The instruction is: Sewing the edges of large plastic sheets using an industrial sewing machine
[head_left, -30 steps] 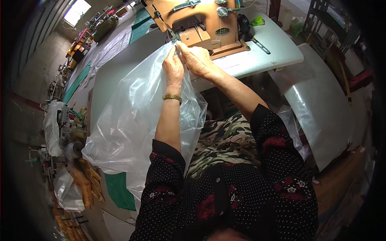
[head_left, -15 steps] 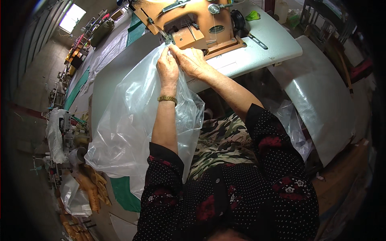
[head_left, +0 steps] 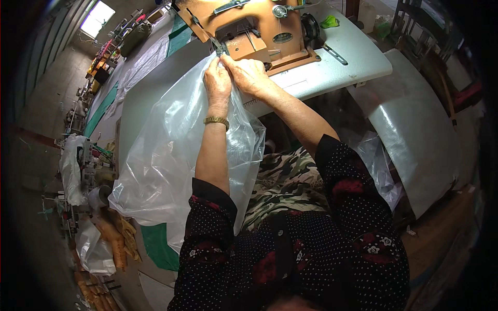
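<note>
Both my hands are close together at the needle end of an orange-brown sewing machine (head_left: 282,31). My left hand (head_left: 217,83), with a gold band at the wrist, pinches the gathered top of a clear plastic sheet (head_left: 171,155). Beside it, my right hand (head_left: 246,75) presses its fingertips on the same plastic edge, just under the presser foot (head_left: 220,49). From there the sheet hangs in loose folds over the table front and down along my left forearm. The exact edge between my fingers is too small to make out.
The machine stands on a pale table (head_left: 358,57). Near its handwheel lie a dark slotted metal piece (head_left: 335,54) and a bright green scrap (head_left: 330,21). A grey sheet (head_left: 404,129) slopes at the right. Green fabric (head_left: 160,246) hangs at lower left, near more machines.
Both hands stay at the presser foot, gripping the plastic. The view has shifted slightly, and the hands look almost unmoved against the machine.
</note>
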